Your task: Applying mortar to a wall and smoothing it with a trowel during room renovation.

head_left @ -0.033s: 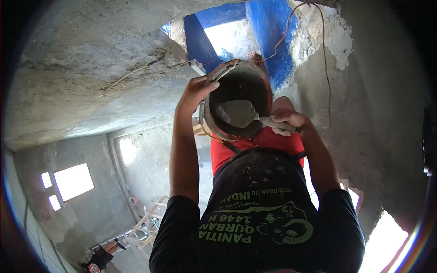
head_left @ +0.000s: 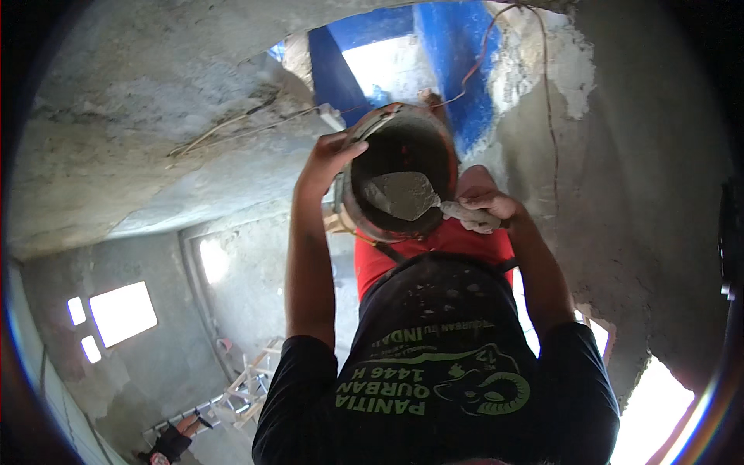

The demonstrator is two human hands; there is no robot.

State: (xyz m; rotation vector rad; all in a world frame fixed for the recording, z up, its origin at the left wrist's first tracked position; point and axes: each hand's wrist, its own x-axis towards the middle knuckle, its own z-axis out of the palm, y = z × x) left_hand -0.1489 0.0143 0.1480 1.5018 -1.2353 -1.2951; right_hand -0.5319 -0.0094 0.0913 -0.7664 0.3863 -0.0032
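My left hand (head_left: 333,161) is wrapped round the left rim of a grimy bucket (head_left: 411,139), which is tilted toward me above my red shorts. In my right hand (head_left: 488,209), at the bucket's right side, is a trowel handle caked in grey. The trowel's blade (head_left: 399,194) lies across the bucket's opening and looks coated in wet grey mortar; how deep it sits is unclear. A pale pink shape (head_left: 475,177) behind my right hand is too hidden to name. The bottom of the bucket is dark.
Grey plastered walls (head_left: 635,194) surround me, with a blue-painted section (head_left: 449,70) beyond the bucket and loose cords (head_left: 548,116) along the surfaces. At lower left are a wooden and metal framework (head_left: 248,387) and another person (head_left: 172,446). A window (head_left: 122,312) glows on that side.
The whole view has shifted very slightly left. My hands, the bucket and the trowel keep almost the same positions relative to each other.
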